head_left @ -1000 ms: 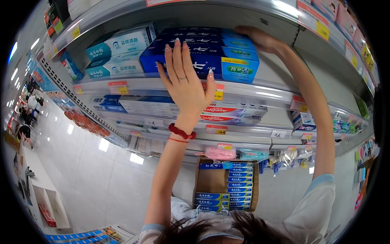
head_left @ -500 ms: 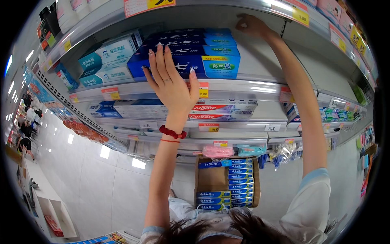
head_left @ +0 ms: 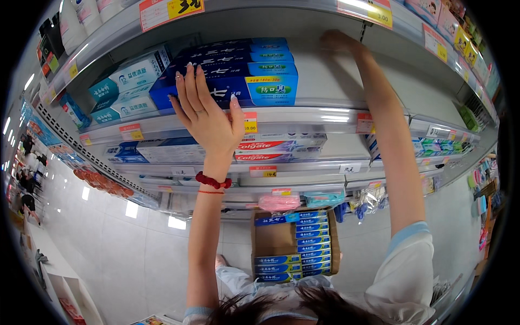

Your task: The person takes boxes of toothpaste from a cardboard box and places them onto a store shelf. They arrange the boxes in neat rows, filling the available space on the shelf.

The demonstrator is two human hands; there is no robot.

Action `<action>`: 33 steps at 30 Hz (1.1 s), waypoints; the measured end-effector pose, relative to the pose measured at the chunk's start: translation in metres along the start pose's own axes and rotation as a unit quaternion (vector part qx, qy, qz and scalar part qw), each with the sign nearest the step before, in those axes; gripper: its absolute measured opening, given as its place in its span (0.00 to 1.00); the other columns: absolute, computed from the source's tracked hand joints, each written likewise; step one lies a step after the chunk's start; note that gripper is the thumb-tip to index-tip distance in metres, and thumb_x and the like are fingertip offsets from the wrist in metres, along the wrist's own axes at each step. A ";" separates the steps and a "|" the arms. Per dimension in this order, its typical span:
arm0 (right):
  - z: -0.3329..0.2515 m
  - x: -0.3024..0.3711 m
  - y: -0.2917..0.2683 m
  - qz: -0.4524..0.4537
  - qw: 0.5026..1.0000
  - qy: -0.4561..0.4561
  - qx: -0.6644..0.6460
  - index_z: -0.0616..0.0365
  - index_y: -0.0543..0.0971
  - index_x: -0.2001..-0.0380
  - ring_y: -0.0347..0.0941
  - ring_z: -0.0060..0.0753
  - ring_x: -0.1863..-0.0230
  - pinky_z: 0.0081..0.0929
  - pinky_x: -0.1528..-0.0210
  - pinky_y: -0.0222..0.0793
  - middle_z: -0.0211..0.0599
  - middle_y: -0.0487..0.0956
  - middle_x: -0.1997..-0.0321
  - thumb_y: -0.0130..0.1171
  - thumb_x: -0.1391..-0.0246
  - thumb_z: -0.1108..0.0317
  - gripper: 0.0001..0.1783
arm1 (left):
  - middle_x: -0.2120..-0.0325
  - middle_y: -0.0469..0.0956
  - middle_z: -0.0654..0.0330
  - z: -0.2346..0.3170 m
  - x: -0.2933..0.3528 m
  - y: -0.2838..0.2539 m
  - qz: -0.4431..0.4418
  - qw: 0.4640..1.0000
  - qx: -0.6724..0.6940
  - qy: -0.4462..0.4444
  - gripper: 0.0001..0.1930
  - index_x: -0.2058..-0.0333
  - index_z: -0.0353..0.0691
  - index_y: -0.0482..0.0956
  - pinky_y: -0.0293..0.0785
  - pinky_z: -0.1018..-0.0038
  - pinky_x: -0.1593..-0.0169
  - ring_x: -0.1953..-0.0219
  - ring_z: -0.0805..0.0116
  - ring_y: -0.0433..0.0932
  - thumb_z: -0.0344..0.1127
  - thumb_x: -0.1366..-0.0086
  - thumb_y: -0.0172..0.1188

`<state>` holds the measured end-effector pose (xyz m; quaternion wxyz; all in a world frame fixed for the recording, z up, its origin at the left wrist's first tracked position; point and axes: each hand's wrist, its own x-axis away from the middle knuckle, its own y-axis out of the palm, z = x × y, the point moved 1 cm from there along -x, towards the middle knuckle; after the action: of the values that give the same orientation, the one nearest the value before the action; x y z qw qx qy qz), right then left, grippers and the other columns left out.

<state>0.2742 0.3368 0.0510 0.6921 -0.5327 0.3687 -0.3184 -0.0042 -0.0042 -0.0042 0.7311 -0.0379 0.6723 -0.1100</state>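
A row of dark blue toothpaste boxes lies on the upper shelf, several deep, with light blue right ends. My left hand rests flat against the front box, fingers stretched out and apart. To the right, my right hand reaches deep over the shelf surface, apart from the boxes. Its fingers are blurred and turned away, so their grip does not show. Teal and white toothpaste boxes are stacked immediately left of the blue row.
Below, an open cardboard carton holds several blue toothpaste boxes. The shelf's front rail carries price tags, and the lower shelf holds more toothpaste boxes. An upper shelf edge crosses above my hands.
The view has shifted, so the shelf sits further left in the picture. My right hand has moved rightward, away from the blue boxes. My left hand stays on the front box.
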 end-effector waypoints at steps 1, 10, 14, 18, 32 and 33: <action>-0.052 -0.002 -0.017 0.014 0.999 -0.010 -0.032 0.54 0.75 0.61 0.68 0.43 0.53 0.34 0.50 0.62 0.43 0.73 0.55 0.48 0.52 0.54 0.20 | 0.43 0.55 0.53 -0.014 0.001 -0.012 0.003 1.000 -0.029 -0.005 0.33 0.44 0.37 0.54 0.40 0.53 0.39 0.39 0.52 0.50 0.43 0.48 0.48; -0.051 0.085 -0.103 0.000 0.987 0.156 -0.042 0.56 0.77 0.69 0.72 0.41 0.62 0.32 0.61 0.68 0.40 0.76 0.62 0.51 0.56 0.62 0.13 | 0.42 0.54 0.54 0.011 -0.001 -0.001 -0.007 1.000 0.020 -0.006 0.32 0.44 0.36 0.54 0.38 0.53 0.39 0.38 0.54 0.47 0.44 0.47 0.48; -0.104 0.151 -0.111 0.091 0.993 -0.017 0.071 0.57 0.73 0.61 0.70 0.44 0.53 0.33 0.53 0.66 0.42 0.68 0.47 0.48 0.52 0.68 0.14 | 0.42 0.54 0.53 0.002 0.000 -0.013 -0.018 1.000 -0.013 -0.003 0.30 0.44 0.37 0.53 0.37 0.56 0.38 0.38 0.56 0.47 0.43 0.43 0.45; -0.150 0.288 -0.122 0.271 0.943 -0.164 -0.101 0.59 0.70 0.56 0.64 0.47 0.47 0.38 0.48 0.62 0.44 0.61 0.41 0.47 0.53 0.73 0.17 | 0.40 0.49 0.52 0.010 -0.004 -0.012 -0.021 1.000 0.016 -0.012 0.33 0.42 0.35 0.51 0.35 0.55 0.38 0.37 0.57 0.44 0.44 0.44 0.48; -0.245 0.445 0.319 -0.442 0.816 -0.081 -0.364 0.65 0.77 0.72 0.72 0.40 0.73 0.34 0.68 0.67 0.47 0.77 0.72 0.52 0.52 0.49 0.25 | 0.61 0.73 0.48 0.022 0.355 -0.114 -0.458 0.813 0.267 -0.240 0.17 0.56 0.38 0.69 0.67 0.61 0.57 0.59 0.48 0.71 0.35 0.45 0.52; -0.249 0.450 0.365 -0.415 0.796 -0.067 -0.435 0.64 0.76 0.76 0.67 0.33 0.79 0.34 0.73 0.65 0.43 0.74 0.81 0.53 0.53 0.49 0.24 | 0.64 0.74 0.49 0.023 0.399 -0.125 -0.567 0.746 0.253 -0.243 0.15 0.59 0.40 0.70 0.68 0.60 0.59 0.62 0.48 0.72 0.37 0.45 0.52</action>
<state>0.3169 -0.0800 -0.4206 0.2116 -0.8996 0.1650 -0.3446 0.0337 -0.2120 -0.3654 0.6557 -0.2513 0.2747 -0.6568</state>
